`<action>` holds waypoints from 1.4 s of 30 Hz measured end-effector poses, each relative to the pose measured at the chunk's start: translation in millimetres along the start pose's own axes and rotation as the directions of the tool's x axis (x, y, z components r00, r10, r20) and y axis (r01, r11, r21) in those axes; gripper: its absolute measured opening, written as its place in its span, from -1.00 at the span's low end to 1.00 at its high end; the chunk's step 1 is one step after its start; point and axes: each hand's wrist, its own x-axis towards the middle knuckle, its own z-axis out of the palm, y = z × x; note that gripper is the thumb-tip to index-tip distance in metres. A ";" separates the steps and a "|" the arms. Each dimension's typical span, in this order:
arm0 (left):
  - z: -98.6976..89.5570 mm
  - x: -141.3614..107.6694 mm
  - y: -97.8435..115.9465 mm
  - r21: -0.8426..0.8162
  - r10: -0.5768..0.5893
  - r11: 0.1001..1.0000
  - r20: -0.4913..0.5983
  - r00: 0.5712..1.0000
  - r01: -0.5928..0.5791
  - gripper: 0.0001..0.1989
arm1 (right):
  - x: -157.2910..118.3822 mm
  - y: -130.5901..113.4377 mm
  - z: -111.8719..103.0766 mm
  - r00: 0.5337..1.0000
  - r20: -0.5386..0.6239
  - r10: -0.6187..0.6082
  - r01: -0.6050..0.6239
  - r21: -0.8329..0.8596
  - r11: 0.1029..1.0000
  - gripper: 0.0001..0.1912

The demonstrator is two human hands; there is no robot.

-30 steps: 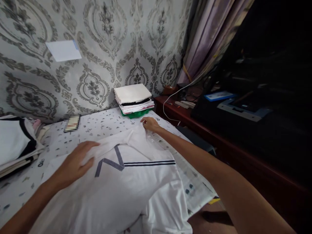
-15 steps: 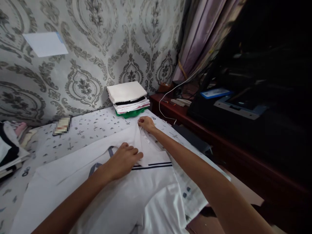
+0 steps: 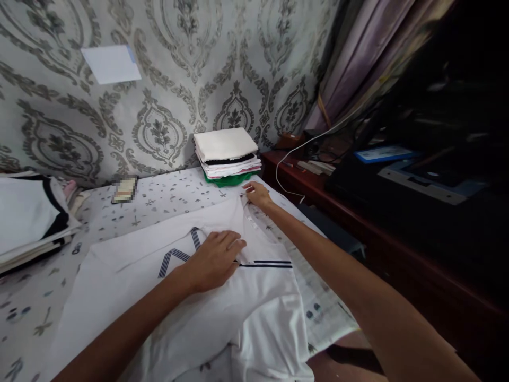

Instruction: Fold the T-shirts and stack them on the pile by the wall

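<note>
A white garment [image 3: 178, 313] with dark stripes and a striped zigzag lies spread over the patterned bed sheet [image 3: 159, 197]. My left hand [image 3: 217, 257] rests on its middle, fingers apart and flat on the cloth, near the dark double stripe. At the garment's far edge, by the collar, is my right hand [image 3: 257, 194]; its fingers are slightly parted and nothing shows between them. Just beyond that hand stands a stack of folded clothes [image 3: 226, 146], white on top with green at the bottom.
More folded clothes [image 3: 27, 217] are piled at the left. A phone [image 3: 124, 189] lies near the wall. To the right stands a dark red desk [image 3: 342, 204] with a white cable [image 3: 277, 175] and a blue-edged item [image 3: 384, 154].
The view has shifted left, so things appear further right. My right hand has loosened from the pinch at the garment's edge. My left hand's fingers have flattened on the cloth.
</note>
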 end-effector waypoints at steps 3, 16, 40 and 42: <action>3.3 -12.5 -6.7 -0.026 -0.042 0.999 -0.111 0.993 0.040 -0.66 | -18.5 -11.1 -2.0 0.992 -0.040 -0.120 0.119 -0.036 0.992 -0.61; -10.1 -177.4 -78.3 0.174 -0.735 0.648 -0.112 0.668 0.742 -0.52 | -51.4 24.2 18.4 0.848 0.336 -0.410 0.516 -0.347 0.783 -0.37; -24.2 -27.1 -43.4 -0.100 -0.330 0.938 0.042 0.943 0.332 -0.48 | -133.4 -31.0 -4.0 0.781 0.250 -0.572 0.583 0.036 0.812 -0.67; -17.2 -12.4 -43.8 -0.026 -0.275 0.961 0.056 0.960 0.277 -0.53 | -131.1 -22.4 -1.9 0.788 0.220 -0.575 0.567 0.105 0.817 -0.70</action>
